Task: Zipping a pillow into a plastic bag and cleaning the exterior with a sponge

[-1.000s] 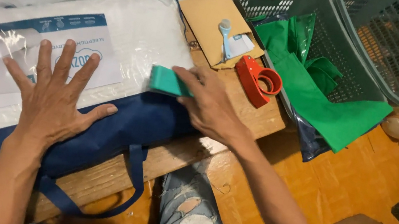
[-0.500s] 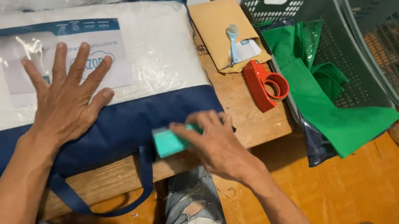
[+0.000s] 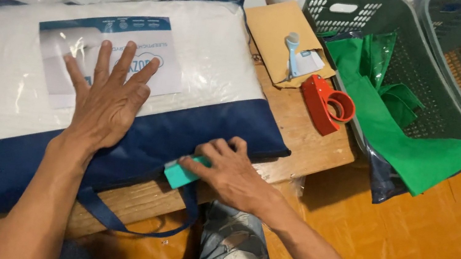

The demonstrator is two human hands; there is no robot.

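Head view: my left hand [image 3: 105, 103] lies flat, fingers spread wide, pressing on the white pillow [image 3: 3, 72] packed in its navy bag [image 3: 180, 133] on the wooden table [image 3: 304, 135]. My right hand [image 3: 229, 173] has its fingers closed on a teal block [image 3: 180, 174], set against the bag's near edge, just above the bag's strap [image 3: 103, 217]. A red tape dispenser [image 3: 327, 104] sits well apart, beside a grey basket [image 3: 437, 89] holding green cloth [image 3: 413, 154].

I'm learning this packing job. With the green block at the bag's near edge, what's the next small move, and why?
Probably slide the green block along the near edge of the navy bag. The right hand already presses it on that edge by the strap, and the left hand lies flat on the pillow, pinning it.
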